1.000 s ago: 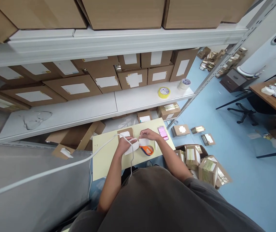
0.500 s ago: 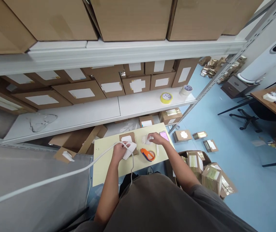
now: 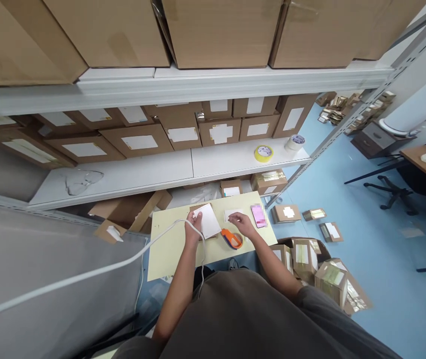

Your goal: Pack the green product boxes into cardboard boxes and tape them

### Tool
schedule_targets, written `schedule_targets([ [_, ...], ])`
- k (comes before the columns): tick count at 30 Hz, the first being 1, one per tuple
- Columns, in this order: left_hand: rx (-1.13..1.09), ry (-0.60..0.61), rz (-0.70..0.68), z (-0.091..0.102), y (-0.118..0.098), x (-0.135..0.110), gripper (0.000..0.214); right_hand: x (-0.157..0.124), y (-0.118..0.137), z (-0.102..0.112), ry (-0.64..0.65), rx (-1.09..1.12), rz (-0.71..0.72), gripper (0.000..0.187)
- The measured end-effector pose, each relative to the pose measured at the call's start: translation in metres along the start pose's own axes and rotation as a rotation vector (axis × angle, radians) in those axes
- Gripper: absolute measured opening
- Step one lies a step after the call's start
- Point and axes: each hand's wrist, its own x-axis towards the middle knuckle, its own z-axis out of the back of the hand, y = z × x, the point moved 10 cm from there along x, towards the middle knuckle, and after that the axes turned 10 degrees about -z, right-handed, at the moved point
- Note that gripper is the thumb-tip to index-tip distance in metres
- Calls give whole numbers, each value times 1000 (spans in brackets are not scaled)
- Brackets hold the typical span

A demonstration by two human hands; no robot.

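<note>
- Left hand (image 3: 193,228) pinches white card (image 3: 210,222) by its edge; keep flat, clear of white cable (image 3: 61,284).
- Right hand (image 3: 243,224) near white slip (image 3: 228,215); cannot tell grip.

Two hands (image 3: 242,224), one held sheet (image 3: 209,222) — one orange tool (image 3: 228,235), one phone (image 3: 258,216), two tape rolls (image 3: 257,153).

Orange tool (image 3: 231,239) in way nr R fingers (image 3: 235,217); room tabletop (image 3: 163,260) L

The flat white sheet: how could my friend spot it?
Below the long white shelf, find the pale yellow table. Over it, a bare left hand grips the flat white sheet. It's bigger than the flat white piece beside the bare right hand.
</note>
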Motion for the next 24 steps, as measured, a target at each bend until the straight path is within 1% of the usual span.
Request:
schedule_targets([
  [2,-102,-60,60,-3,1,0,60,-14,0,-19,123,126,-29,41],
  [3,-129,-73,74,-6,-1,1,61,-20,2,-26,162,174,-37,44],
  [5,-154,-63,65,-12,-8,2,62,-28,8,-32,198,228,-46,47],
  [9,-169,-20,27,-24,-18,5,64,-36,20,-29,208,244,-45,46],
  [15,-164,2,29,-37,-14,5,72,-43,31,-27,241,284,-17,51],
  [16,-141,-6,28,-36,-13,5,72,-45,32,-27,250,290,-10,52],
  [18,-39,-50,-3,-29,-18,4,72,-47,35,-27,247,302,8,54],
  [20,116,-83,-85,-20,-30,2,67,-48,38,-23,213,311,28,55],
  [21,180,-62,-129,-20,-37,0,61,-48,39,-21,191,315,38,55],
  [22,219,-4,-164,-25,-43,-4,51,-48,41,-19,172,320,49,55],
  [24,204,190,-184,-45,-49,-15,38,-48,44,-18,154,325,67,54],
])
